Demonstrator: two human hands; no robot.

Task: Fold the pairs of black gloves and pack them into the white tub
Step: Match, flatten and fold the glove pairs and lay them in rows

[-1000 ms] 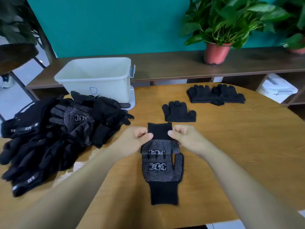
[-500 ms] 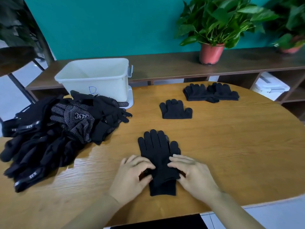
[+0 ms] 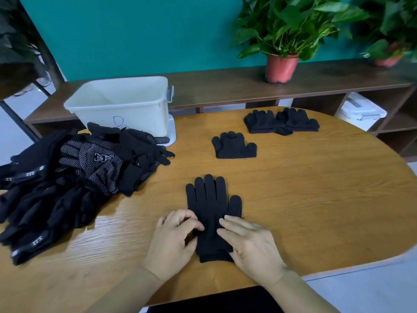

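A pair of black gloves (image 3: 211,206) lies flat on the wooden table (image 3: 316,188) in front of me, fingers pointing away and cuff toward me. My left hand (image 3: 173,242) has curled fingers and pinches the pair's left edge near the cuff. My right hand (image 3: 250,242) rests on the right side of the cuff with fairly straight fingers. A folded pair (image 3: 234,147) lies farther back, and a stack of folded pairs (image 3: 282,122) lies beyond it. The white tub (image 3: 121,102) stands at the back left; nothing shows inside it.
A big pile of loose black dotted gloves (image 3: 67,181) covers the table's left side, up against the tub. A white lid (image 3: 172,135) sits under the tub. Behind the table runs a low brown shelf (image 3: 225,86) with a potted plant (image 3: 282,64).
One second ago both hands held the dotted pair by its far cuff. The pair now lies turned over, plain side up. In the last half second my left fingers curled at its edge.
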